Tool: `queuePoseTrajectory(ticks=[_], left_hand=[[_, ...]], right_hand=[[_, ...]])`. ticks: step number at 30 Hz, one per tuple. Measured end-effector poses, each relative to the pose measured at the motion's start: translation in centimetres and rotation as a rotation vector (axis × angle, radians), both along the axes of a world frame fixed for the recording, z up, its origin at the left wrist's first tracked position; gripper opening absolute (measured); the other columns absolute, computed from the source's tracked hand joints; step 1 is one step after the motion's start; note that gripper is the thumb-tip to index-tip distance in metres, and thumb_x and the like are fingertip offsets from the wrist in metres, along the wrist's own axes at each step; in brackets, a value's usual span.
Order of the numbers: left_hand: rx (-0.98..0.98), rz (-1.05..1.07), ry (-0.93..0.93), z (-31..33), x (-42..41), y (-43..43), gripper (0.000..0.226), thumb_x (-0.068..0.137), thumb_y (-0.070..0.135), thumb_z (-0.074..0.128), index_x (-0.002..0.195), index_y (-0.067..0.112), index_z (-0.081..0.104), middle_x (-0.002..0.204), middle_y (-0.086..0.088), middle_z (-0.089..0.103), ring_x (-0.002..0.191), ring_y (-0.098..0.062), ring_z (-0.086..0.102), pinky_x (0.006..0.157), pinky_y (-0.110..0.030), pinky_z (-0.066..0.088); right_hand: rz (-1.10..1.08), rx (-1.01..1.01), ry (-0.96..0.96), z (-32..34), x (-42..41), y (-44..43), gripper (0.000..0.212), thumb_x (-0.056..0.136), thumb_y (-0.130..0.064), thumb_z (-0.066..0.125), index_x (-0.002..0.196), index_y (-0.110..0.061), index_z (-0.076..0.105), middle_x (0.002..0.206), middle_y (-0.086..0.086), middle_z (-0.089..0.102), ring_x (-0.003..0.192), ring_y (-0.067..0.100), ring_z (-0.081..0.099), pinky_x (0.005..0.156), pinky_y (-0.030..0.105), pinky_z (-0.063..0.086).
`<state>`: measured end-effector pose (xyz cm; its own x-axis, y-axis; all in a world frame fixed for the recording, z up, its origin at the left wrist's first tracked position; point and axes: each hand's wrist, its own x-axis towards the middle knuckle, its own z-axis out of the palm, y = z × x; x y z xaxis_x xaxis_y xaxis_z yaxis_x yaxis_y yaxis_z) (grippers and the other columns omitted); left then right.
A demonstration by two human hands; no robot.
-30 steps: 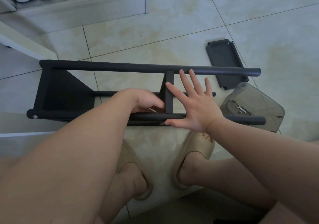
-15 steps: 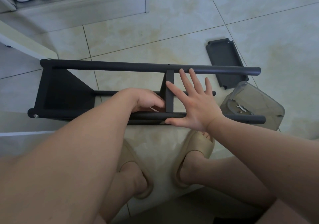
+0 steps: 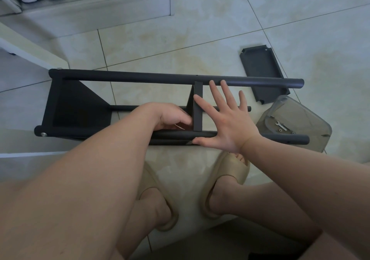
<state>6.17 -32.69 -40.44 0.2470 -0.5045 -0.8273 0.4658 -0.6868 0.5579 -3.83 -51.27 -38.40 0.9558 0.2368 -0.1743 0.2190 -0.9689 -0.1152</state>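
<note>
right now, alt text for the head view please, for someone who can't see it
A person works on a black metal rack frame lying on a tiled floor, right hand spread flat by its middle divider, left hand curled on the divider's other side. A loose black panel and a clear tub holding a small wrench lie to the right.

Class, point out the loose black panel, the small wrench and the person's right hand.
loose black panel (image 3: pixel 261 69): head view, flat middle.
small wrench (image 3: pixel 280 125): head view, shank.
right hand (image 3: pixel 230 124): head view, back of hand.
</note>
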Motion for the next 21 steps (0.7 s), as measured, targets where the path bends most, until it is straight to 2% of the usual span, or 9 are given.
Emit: queuePoseTrajectory(ticks=[2, 4, 6, 12, 14, 16, 18, 19, 21], left_hand=[[0.010, -0.034, -0.046, 0.05, -0.01, -0.13, 0.025, 0.089, 0.009, 0.060, 0.109, 0.006, 0.075, 0.096, -0.008, 0.076, 0.086, -0.017, 0.069, 0.085, -0.027, 0.054], [0.022, -0.061, -0.048, 0.10, 0.01, -0.15, 0.022, 0.087, 0.007, 0.058, 0.083, 0.015, 0.079, 0.077, -0.002, 0.072, 0.074, -0.016, 0.066, 0.072, -0.024, 0.052], [0.017, -0.085, -0.013, 0.22, 0.06, 0.01, 0.033, 0.085, 0.007, 0.058, 0.062, 0.021, 0.076, 0.067, 0.002, 0.068, 0.067, -0.015, 0.064, 0.071, -0.024, 0.048], [0.018, -0.062, 0.002, 0.35, 0.02, 0.13, 0.021, 0.087, 0.014, 0.063, 0.076, 0.017, 0.080, 0.087, -0.004, 0.076, 0.082, -0.019, 0.070, 0.085, -0.031, 0.052], [0.023, -0.042, -0.045, 0.29, -0.13, -0.11, 0.017, 0.087, 0.010, 0.063, 0.091, 0.010, 0.079, 0.090, -0.008, 0.076, 0.083, -0.019, 0.070, 0.084, -0.030, 0.055], [0.039, -0.039, -0.087, 0.21, -0.22, -0.25, 0.024, 0.087, 0.008, 0.061, 0.106, 0.002, 0.073, 0.088, -0.007, 0.073, 0.079, -0.017, 0.068, 0.078, -0.025, 0.054], [0.049, -0.048, -0.095, 0.24, -0.15, -0.24, 0.022, 0.087, 0.008, 0.060, 0.102, 0.003, 0.074, 0.085, -0.006, 0.071, 0.078, -0.018, 0.065, 0.076, -0.025, 0.052], [0.048, -0.056, -0.080, 0.31, -0.10, -0.17, 0.017, 0.086, 0.008, 0.060, 0.094, 0.007, 0.076, 0.082, -0.005, 0.071, 0.077, -0.018, 0.065, 0.075, -0.025, 0.051], [0.027, -0.080, -0.038, 0.42, 0.06, 0.09, 0.024, 0.086, 0.007, 0.060, 0.072, 0.017, 0.077, 0.074, -0.002, 0.070, 0.071, -0.016, 0.066, 0.073, -0.025, 0.049]], right_hand=[[0.001, 0.002, -0.004, -0.04, 0.01, 0.03, 0.108, 0.073, -0.096, 0.029, 0.161, -0.038, 0.007, 0.170, 0.010, -0.007, 0.155, 0.037, -0.012, 0.116, 0.074, 0.008], [0.002, 0.004, -0.009, -0.06, 0.00, 0.05, 0.107, 0.073, -0.095, 0.029, 0.161, -0.038, 0.008, 0.170, 0.010, -0.006, 0.155, 0.037, -0.011, 0.116, 0.074, 0.009], [0.002, 0.005, -0.012, -0.08, -0.02, 0.03, 0.108, 0.073, -0.095, 0.029, 0.161, -0.038, 0.008, 0.170, 0.011, -0.006, 0.155, 0.037, -0.010, 0.116, 0.074, 0.009], [0.006, 0.000, -0.019, -0.17, -0.02, 0.03, 0.108, 0.073, -0.096, 0.030, 0.161, -0.038, 0.009, 0.170, 0.012, -0.005, 0.155, 0.038, -0.009, 0.116, 0.073, 0.010], [0.006, 0.001, -0.015, -0.13, -0.01, 0.01, 0.108, 0.073, -0.095, 0.030, 0.161, -0.037, 0.009, 0.170, 0.012, -0.005, 0.155, 0.037, -0.010, 0.116, 0.073, 0.009], [0.006, -0.001, -0.007, -0.07, 0.01, -0.01, 0.108, 0.073, -0.095, 0.029, 0.161, -0.038, 0.008, 0.170, 0.011, -0.007, 0.155, 0.037, -0.011, 0.116, 0.073, 0.008], [0.005, -0.005, -0.002, -0.03, 0.04, -0.02, 0.108, 0.073, -0.096, 0.028, 0.161, -0.038, 0.007, 0.170, 0.011, -0.008, 0.155, 0.037, -0.013, 0.117, 0.073, 0.008], [0.004, -0.005, 0.001, -0.01, 0.04, -0.01, 0.108, 0.073, -0.096, 0.028, 0.161, -0.038, 0.006, 0.170, 0.010, -0.009, 0.155, 0.037, -0.013, 0.117, 0.073, 0.007], [0.003, -0.002, 0.002, 0.01, 0.02, 0.02, 0.108, 0.072, -0.096, 0.027, 0.161, -0.039, 0.005, 0.170, 0.010, -0.009, 0.155, 0.036, -0.013, 0.117, 0.073, 0.007]])
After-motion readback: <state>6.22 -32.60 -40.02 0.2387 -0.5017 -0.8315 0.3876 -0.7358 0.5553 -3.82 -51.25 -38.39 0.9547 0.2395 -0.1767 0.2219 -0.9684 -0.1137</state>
